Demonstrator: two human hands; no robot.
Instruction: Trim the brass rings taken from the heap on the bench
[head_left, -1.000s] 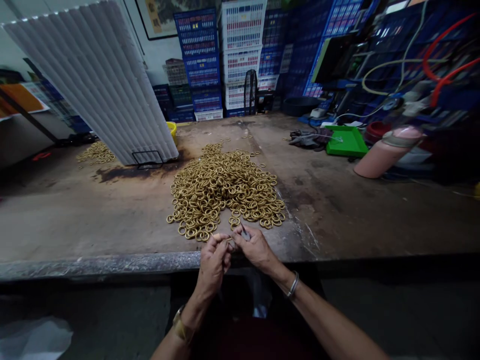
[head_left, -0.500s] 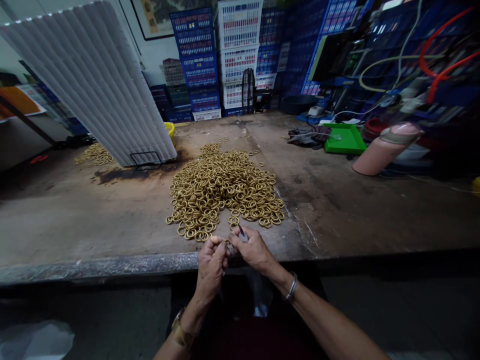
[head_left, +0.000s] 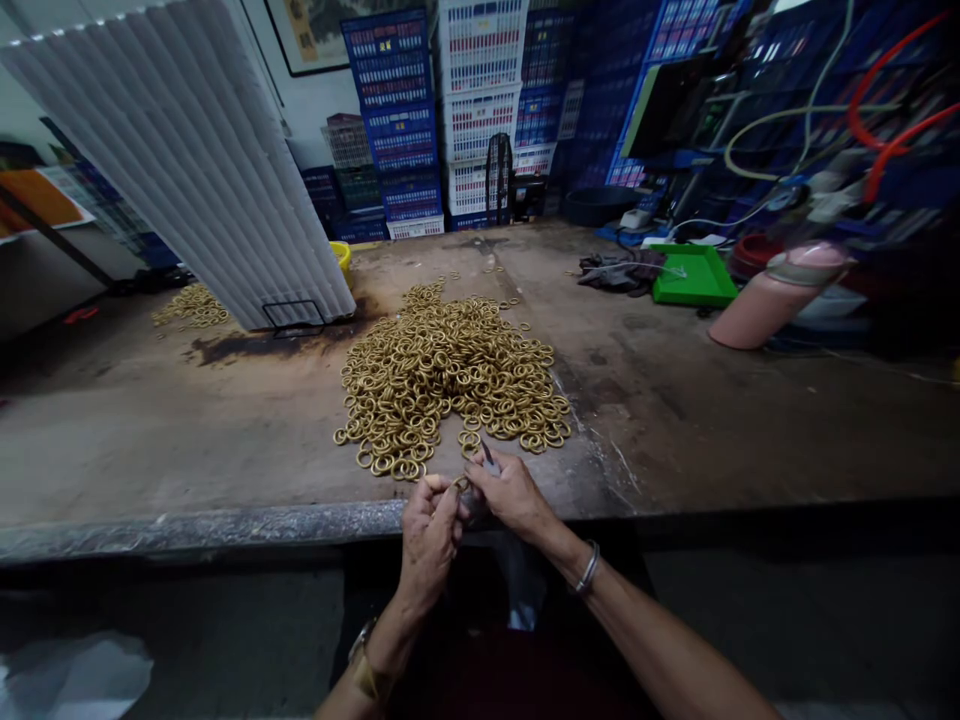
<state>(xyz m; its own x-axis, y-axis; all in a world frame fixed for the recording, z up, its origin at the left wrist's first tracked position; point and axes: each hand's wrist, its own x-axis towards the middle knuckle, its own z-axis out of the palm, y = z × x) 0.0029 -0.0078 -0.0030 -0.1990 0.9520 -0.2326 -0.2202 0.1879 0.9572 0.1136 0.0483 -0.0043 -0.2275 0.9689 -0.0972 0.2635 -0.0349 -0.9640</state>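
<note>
My left hand [head_left: 429,535] pinches a brass-coloured ring [head_left: 460,484] between thumb and fingers at the table's front edge. Close beside it, my right hand [head_left: 514,497] is closed around a small knife-like tool [head_left: 490,460], whose dark pointed tip sticks up between thumb and forefinger. The rest of that tool is hidden in the palm. My right fingertips are near the held ring; whether they touch it I cannot tell. Just beyond both hands lies a big heap of similar rings [head_left: 450,370], with a few loose ones at its near side.
The brown worktable [head_left: 262,430] has a worn front edge. A ribbed white panel [head_left: 187,170] leans on a wire stand at left, near a smaller ring pile [head_left: 191,305]. At right are a green tray [head_left: 694,277] and a pink bottle [head_left: 780,300]. Stacked crates [head_left: 401,130] stand behind.
My hands have drawn slightly apart, and the ring in my left fingers shows more clearly. The view has shifted a little.
</note>
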